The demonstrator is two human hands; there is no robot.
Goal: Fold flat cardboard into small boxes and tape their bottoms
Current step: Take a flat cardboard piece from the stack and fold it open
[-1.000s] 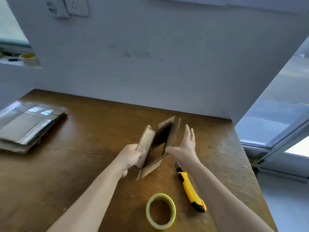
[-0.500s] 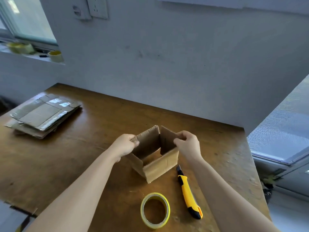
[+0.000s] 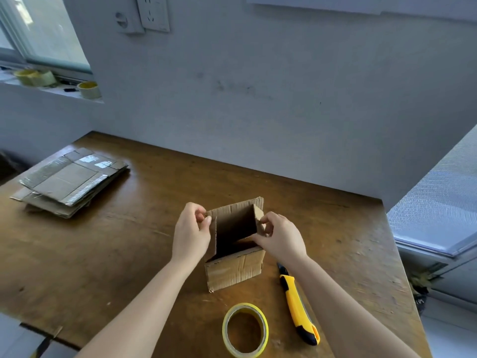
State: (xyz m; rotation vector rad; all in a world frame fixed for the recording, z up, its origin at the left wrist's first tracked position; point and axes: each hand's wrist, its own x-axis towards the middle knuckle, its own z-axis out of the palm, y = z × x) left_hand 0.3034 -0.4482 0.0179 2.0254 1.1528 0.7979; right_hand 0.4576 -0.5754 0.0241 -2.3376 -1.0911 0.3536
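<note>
Both our hands pinch the box [image 3: 233,244] at frame centre: left hand [image 3: 191,235] on its left flap, right hand [image 3: 280,237] on its right. We judge flap-folding underway; next comes the tape [image 3: 245,329] below.

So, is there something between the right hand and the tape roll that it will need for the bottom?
Nothing visible blocks it. The tape roll lies flat on the table, near the person, below the right hand. The yellow knife lies beside that path, right of the roll.

We have one head-worn view. It looks forward and down, close over the table [image 3: 103,244], facing the wall [image 3: 284,99].
</note>
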